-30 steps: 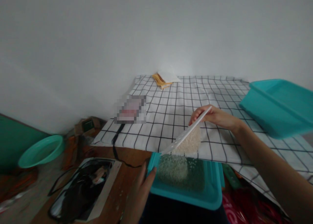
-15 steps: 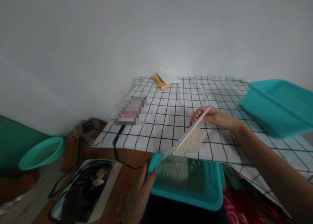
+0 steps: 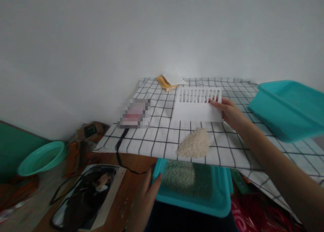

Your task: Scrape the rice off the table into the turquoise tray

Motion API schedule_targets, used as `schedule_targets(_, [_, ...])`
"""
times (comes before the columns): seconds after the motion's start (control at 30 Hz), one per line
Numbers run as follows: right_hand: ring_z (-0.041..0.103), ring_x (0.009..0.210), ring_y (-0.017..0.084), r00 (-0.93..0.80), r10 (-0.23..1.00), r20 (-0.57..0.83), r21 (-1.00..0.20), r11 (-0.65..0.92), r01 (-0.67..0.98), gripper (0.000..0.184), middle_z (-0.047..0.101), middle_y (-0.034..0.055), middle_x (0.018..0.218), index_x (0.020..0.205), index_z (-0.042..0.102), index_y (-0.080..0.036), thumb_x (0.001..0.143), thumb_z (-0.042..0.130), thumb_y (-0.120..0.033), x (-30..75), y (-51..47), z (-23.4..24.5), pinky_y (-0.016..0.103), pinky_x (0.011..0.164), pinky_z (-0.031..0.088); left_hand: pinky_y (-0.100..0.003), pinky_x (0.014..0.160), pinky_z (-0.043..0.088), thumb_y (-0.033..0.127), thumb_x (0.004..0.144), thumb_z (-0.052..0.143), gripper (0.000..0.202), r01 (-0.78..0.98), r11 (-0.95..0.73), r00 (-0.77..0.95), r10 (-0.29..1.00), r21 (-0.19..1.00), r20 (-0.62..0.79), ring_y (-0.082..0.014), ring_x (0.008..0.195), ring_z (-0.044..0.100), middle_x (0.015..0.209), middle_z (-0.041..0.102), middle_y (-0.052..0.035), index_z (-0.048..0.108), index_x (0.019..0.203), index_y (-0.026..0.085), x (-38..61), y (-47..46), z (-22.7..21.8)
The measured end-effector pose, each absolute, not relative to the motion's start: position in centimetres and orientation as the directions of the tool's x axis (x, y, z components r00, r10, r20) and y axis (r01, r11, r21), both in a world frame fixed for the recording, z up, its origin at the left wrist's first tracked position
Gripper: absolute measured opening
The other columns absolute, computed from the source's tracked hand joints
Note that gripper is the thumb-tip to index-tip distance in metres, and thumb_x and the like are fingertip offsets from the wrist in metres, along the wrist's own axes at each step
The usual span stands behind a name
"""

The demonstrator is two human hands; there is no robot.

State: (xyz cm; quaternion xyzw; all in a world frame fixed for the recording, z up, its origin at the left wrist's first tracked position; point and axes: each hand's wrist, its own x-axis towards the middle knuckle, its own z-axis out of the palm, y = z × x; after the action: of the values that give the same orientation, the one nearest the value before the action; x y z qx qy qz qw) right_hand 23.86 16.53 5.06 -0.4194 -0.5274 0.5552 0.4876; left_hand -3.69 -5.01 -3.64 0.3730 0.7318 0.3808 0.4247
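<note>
My right hand (image 3: 227, 112) pinches the right edge of a flat white plastic panel (image 3: 194, 112) with a row of slots along its top. The panel stands over the checkered cloth, behind a small heap of rice (image 3: 194, 143). Below the table's front edge, my left hand (image 3: 148, 191) grips the left rim of a shallow teal tray (image 3: 194, 206), thumb on top. Inside the tray lies more rice (image 3: 180, 176), spread mostly to the left. Part of the tray's far side is under the cloth's edge.
A large teal bin (image 3: 280, 110) rests at the table's right. Yellow and white packets (image 3: 168, 83) lie at the back of the checkered cloth (image 3: 157, 141). A blurred-out device (image 3: 135, 114) with a black cord sits left. A green basin (image 3: 43, 159) is at far left.
My right hand has lifted the white panel from beside the rice heap and turned its flat side toward me, farther back. Loose grains falling into the tray are gone. My left hand stays put.
</note>
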Motion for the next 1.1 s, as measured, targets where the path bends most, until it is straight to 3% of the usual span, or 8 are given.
schedule_targets(0.07, [0.065, 0.083, 0.021, -0.144, 0.988, -0.058, -0.996, -0.068, -0.066, 0.023, 0.073, 0.0049, 0.09, 0.086, 0.07, -0.023, 0.072, 0.075, -0.039, 24.1, 16.8, 4.7, 0.034, 0.074, 0.052, -0.046, 0.116, 0.028, 0.042, 0.089, 0.049, 0.044, 0.211, 0.472, -0.385, 0.845, 0.856, -0.371, -0.0287, 0.136, 0.042, 0.14, 0.057, -0.0066, 0.056, 0.129, 0.023, -3.6, -4.9, -3.5])
schedule_targets(0.17, [0.065, 0.079, 0.021, -0.175, 0.979, -0.101, -0.992, -0.111, -0.051, 0.024, 0.073, 0.0064, 0.089, 0.086, 0.069, -0.021, 0.07, 0.077, -0.037, 24.2, 16.7, 4.6, 0.034, 0.07, 0.052, -0.043, 0.115, 0.03, 0.043, 0.089, 0.049, 0.043, 0.214, 0.471, -0.38, 0.847, 0.856, -0.371, -0.0272, 0.137, 0.041, 0.139, 0.058, -0.0058, 0.057, 0.127, 0.023, -3.6, -4.9, -3.4])
schedule_targets(0.37, [0.065, 0.077, 0.018, -0.435, 0.891, -0.127, -0.991, -0.129, 0.025, 0.026, 0.073, 0.0046, 0.09, 0.09, 0.071, -0.02, 0.07, 0.077, -0.035, 23.8, 15.6, 5.6, 0.03, 0.07, 0.05, -0.045, 0.115, 0.031, 0.039, 0.089, 0.05, 0.043, 0.161, 0.474, -0.379, 0.84, 0.866, -0.389, -0.0279, 0.136, 0.042, 0.14, 0.057, -0.0076, 0.057, 0.128, 0.021, -3.6, -4.7, -3.5])
schedule_targets(0.6, [0.063, 0.075, 0.014, -0.523, 0.848, -0.09, -0.994, -0.107, -0.002, 0.023, 0.072, 0.0022, 0.088, 0.091, 0.072, -0.019, 0.073, 0.075, -0.033, 23.7, 15.2, 5.7, 0.025, 0.067, 0.049, -0.042, 0.116, 0.03, 0.037, 0.09, 0.05, 0.041, 0.163, 0.48, -0.367, 0.841, 0.862, -0.398, -0.0258, 0.138, 0.04, 0.139, 0.058, -0.0049, 0.055, 0.129, 0.023, -3.5, -4.6, -3.1])
schedule_targets(0.77, [0.063, 0.074, 0.014, -0.571, 0.819, -0.057, -0.998, -0.065, 0.007, 0.018, 0.072, 0.0011, 0.087, 0.089, 0.073, -0.021, 0.074, 0.074, -0.032, 23.7, 15.2, 5.8, 0.026, 0.069, 0.049, -0.044, 0.117, 0.028, 0.036, 0.089, 0.052, 0.041, 0.096, 0.484, -0.384, 0.824, 0.87, -0.416, -0.0278, 0.139, 0.038, 0.143, 0.054, -0.0092, 0.057, 0.126, 0.019, -3.3, -4.6, -3.0])
schedule_targets(0.93, [0.063, 0.074, 0.014, -0.582, 0.813, -0.022, -1.0, -0.029, -0.004, 0.017, 0.072, 0.0009, 0.086, 0.088, 0.073, -0.022, 0.075, 0.073, -0.033, 23.6, 15.1, 5.7, 0.026, 0.068, 0.049, -0.044, 0.117, 0.027, 0.039, 0.088, 0.051, 0.044, 0.113, 0.487, -0.382, 0.826, 0.866, -0.415, -0.0273, 0.139, 0.037, 0.143, 0.053, -0.0085, 0.054, 0.128, 0.021, -3.4, -4.6, -3.4])
schedule_targets(1.1, [0.063, 0.074, 0.014, -0.536, 0.844, 0.025, -0.999, 0.006, -0.037, 0.018, 0.071, 0.001, 0.085, 0.086, 0.073, -0.021, 0.076, 0.073, -0.036, 23.2, 15.1, 5.3, 0.027, 0.069, 0.049, -0.047, 0.118, 0.02, 0.044, 0.087, 0.049, 0.052, 0.179, 0.517, -0.392, 0.818, 0.837, -0.421, -0.0297, 0.141, 0.034, 0.148, 0.046, -0.0146, 0.05, 0.131, 0.016, -3.6, -4.7, -3.7])
